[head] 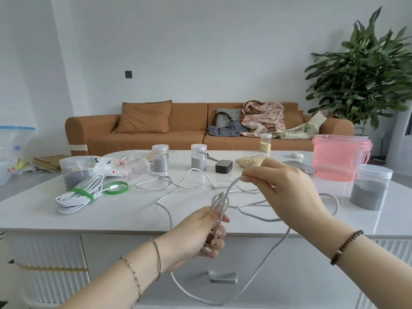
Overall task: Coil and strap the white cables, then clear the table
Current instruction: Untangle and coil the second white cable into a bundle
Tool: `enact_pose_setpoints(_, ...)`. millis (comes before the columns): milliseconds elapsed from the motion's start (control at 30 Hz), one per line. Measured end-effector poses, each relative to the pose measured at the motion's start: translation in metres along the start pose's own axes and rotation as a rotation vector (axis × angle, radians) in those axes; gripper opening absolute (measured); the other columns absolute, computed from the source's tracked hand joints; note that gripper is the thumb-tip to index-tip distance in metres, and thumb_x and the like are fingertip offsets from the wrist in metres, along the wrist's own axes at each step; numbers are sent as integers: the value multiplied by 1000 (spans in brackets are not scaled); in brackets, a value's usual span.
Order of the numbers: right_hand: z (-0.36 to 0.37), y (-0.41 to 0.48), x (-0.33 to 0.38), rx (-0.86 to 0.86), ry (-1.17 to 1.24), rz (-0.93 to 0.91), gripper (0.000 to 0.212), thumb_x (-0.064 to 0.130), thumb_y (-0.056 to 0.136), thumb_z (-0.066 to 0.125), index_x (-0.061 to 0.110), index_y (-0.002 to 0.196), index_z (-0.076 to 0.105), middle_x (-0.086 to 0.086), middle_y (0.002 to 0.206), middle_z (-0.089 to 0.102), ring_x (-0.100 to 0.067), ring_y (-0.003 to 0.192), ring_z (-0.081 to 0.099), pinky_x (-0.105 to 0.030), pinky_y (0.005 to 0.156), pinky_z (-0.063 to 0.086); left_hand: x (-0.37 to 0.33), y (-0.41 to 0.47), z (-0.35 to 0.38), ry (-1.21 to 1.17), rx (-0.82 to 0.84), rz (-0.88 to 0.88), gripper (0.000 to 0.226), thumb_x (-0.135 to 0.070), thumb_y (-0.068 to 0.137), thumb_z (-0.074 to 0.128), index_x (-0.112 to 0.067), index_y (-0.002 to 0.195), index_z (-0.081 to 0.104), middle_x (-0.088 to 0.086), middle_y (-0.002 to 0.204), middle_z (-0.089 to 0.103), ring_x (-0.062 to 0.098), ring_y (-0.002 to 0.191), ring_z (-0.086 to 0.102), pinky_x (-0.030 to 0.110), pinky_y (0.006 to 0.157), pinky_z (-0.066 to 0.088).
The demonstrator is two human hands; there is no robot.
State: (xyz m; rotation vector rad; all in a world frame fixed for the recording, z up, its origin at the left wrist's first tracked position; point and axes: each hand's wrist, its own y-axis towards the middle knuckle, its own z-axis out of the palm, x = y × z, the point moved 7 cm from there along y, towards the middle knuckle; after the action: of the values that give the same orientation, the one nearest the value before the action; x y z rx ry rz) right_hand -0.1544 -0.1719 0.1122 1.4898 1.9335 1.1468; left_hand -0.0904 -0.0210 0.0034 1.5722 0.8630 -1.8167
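At six o'clock, over the near edge of the smooth, glossy white desk (124, 216), the left grip (196, 234), a bare hand, is clenched around several narrow loops of a thin, round white cable (219, 204). The loops stand up out of the fist. Toward one o'clock from it, the right grip (283, 186) pinches one strand of the same cable between thumb and fingertips, raised above the desk. The rest of this cable lies in loose waves across the middle of the desk. One long slack loop hangs below the desk edge at five o'clock.

At nine o'clock lies a finished coil of white cable (75, 198), bound by a flat green strap (83, 193). Just beside it, to the right, lies a loose green ring-shaped strap (117, 188). At twelve o'clock stand two clear plastic cylinder jars (198, 160) with grey powder inside, and near them a small black box (223, 166) with rounded corners. At two o'clock stands a translucent pink plastic bucket (338, 157).
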Motion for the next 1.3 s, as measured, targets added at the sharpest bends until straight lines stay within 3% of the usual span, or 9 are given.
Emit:
enact_pose_setpoints(200,5,3,2,-14,-77,9,19,42,95,56,38,90,73,8,74,56,-21,58,52,-35,45,45,2,-8,21,38,82,-50,41,-50,102,36,-10,102,46,-4,61,38,11,50,31,20,49,22)
enact_pose_setpoints(467,21,3,-7,102,-82,132,12,43,95,60,44,95,72,14,79,59,-17,73,57,-34,56,46,-1,-14,22,106,131,-126,53,-64,97,30,-12,99,42,-3,59,31,11,48,25,19,47,18)
enact_pose_setpoints(600,26,1,0,141,-114,84,14,38,96,61,45,95,73,15,86,64,-15,75,59,-35,57,48,6,-16,19,224,141,-176,58,-71,94,25,-15,96,41,-4,59,30,11,49,23,17,45,21)
enact_pose_setpoints(733,19,0,12,70,-46,6,18,38,95,56,40,94,73,13,81,62,-19,66,57,-38,49,49,9,-18,19,280,136,-218,60,-75,91,21,-17,92,37,-3,60,30,11,48,23,16,44,20)
enact_pose_setpoints(833,16,1,17,55,-62,-5,30,50,94,46,40,95,73,12,84,63,-19,70,61,-39,51,50,9,-16,19,316,126,-214,56,-74,93,19,-20,87,34,-3,59,29,10,48,23,15,44,20)
enact_pose_setpoints(1000,37,-6,-3,295,-153,213,17,48,97,54,46,98,70,15,92,61,-9,87,57,-32,67,46,3,-13,22,344,153,-110,44,-60,102,24,-18,87,32,-3,59,30,10,45,25,18,48,19)
enact_pose_setpoints(1100,45,-14,-9,408,-166,260,19,43,99,49,42,101,67,14,94,62,-11,90,55,-32,70,45,-8,-14,23,221,190,-37,34,-47,107,25,-18,90,33,-4,60,34,10,48,29,22,52,21)
enact_pose_setpoints(1200,49,-19,-10,447,-158,274,20,40,99,44,42,91,62,18,77,53,-10,82,48,-29,62,38,-19,-12,17,59,170,40,31,-37,109,26,-16,89,37,-3,60,36,12,49,35,23,51,23)
enact_pose_setpoints(1300,49,-18,-9,414,-190,253,25,48,101,39,39,103,63,19,83,57,-11,85,54,-30,65,42,-30,-6,9,-92,70,135,29,-32,110,28,-14,90,40,-2,59,36,12,50,37,24,49,24)
